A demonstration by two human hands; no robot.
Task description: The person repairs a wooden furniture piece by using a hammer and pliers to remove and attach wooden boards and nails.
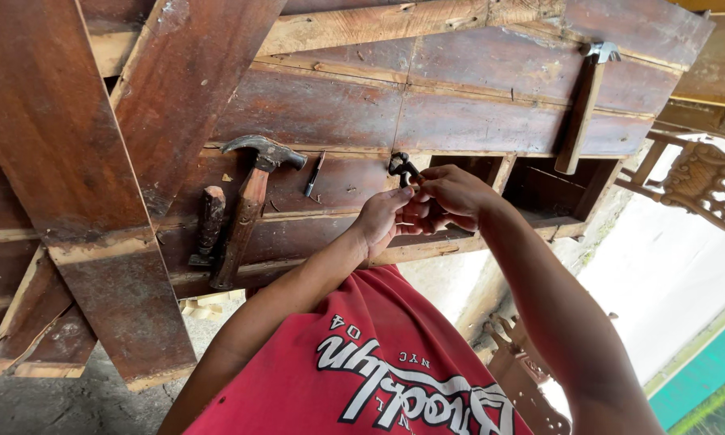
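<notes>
Claw hammer [249, 205] and chisel [210, 225] left of the hands; bare boards [475, 121] beyond.

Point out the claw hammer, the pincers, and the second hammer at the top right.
Claw hammer [249, 205]: head view, on the upper wooden handle.
Pincers [400, 165]: head view, on the dark jaws above the hands.
Second hammer [581, 113]: head view, on the mid-handle.
</notes>
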